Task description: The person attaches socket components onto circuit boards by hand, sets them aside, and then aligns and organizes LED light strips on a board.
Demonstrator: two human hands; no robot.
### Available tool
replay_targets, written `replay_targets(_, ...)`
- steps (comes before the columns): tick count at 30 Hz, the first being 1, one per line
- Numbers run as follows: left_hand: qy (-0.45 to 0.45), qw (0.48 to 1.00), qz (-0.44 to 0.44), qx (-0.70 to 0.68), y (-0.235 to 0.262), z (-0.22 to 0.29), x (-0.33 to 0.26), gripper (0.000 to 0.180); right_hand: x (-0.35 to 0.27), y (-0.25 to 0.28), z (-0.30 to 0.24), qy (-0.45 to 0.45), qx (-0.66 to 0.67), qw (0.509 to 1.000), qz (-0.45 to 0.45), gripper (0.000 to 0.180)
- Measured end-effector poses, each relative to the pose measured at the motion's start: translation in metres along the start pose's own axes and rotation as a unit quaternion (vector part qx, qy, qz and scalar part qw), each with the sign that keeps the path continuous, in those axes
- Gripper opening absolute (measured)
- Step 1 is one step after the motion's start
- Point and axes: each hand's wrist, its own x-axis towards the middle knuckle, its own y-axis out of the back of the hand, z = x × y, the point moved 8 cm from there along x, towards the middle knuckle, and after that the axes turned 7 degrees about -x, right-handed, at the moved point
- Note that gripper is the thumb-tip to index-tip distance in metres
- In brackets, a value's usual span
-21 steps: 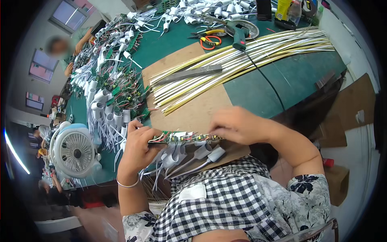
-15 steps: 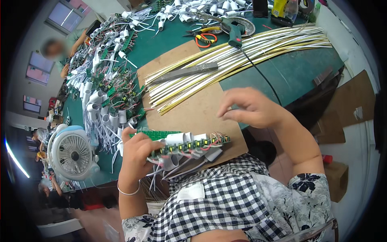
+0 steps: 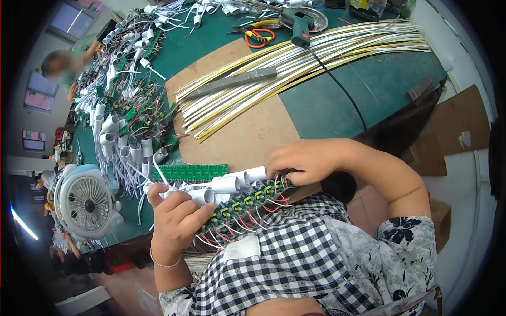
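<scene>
A strip of small green circuit boards [image 3: 245,203] with yellow parts and red and white wires lies slanted before my apron. My left hand [image 3: 178,218] grips its left end, fingers curled round it. My right hand [image 3: 303,162] is closed at the other end, thumb against the boards; its fingertips are partly hidden. Several white cylindrical sockets [image 3: 225,184] with white cables lie just behind the strip. Beyond them a flat green board panel [image 3: 190,172] rests on the brown cardboard sheet [image 3: 237,139].
A bundle of white and yellow strips [image 3: 316,60] lies across the table, a grey bar [image 3: 232,84] on top. Behind it are a green hot glue gun [image 3: 300,29] and orange-handled pliers [image 3: 258,37]. Wired sockets [image 3: 110,126] heap up at left, near a fan [image 3: 88,203]. Another person works far left.
My right hand has come down from the air onto the strip's right end. The strip has turned, showing its components and wires toward me. The view has shifted slightly.
</scene>
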Motion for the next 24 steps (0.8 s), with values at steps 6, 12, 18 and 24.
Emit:
replay_targets(6, 0.019, 1.0, -0.003, -0.008, -0.001, -0.006, 0.008, 0.014, -0.009, 0.008, -0.011, -0.013, -0.079, 0.996, 0.029, 0.012)
replay_targets(12, 0.033, 0.999, -0.026, -0.009, -0.001, -0.005, 0.003, 0.015, -0.051, 0.051, -0.068, 0.067, -0.035, 0.994, 0.08, 0.007)
replay_targets(18, -0.031, 0.997, -0.021, 0.061, 0.003, 0.017, 0.009, 0.024, -0.036, 0.053, -0.031, 0.09, -0.213, 0.943, 0.238, 0.026)
replay_targets(24, -0.002, 0.999, -0.027, 0.036, 0.003, 0.011, 0.006, 0.022, -0.02, 0.027, 0.001, -0.058, -0.017, 0.998, 0.01, 0.049)
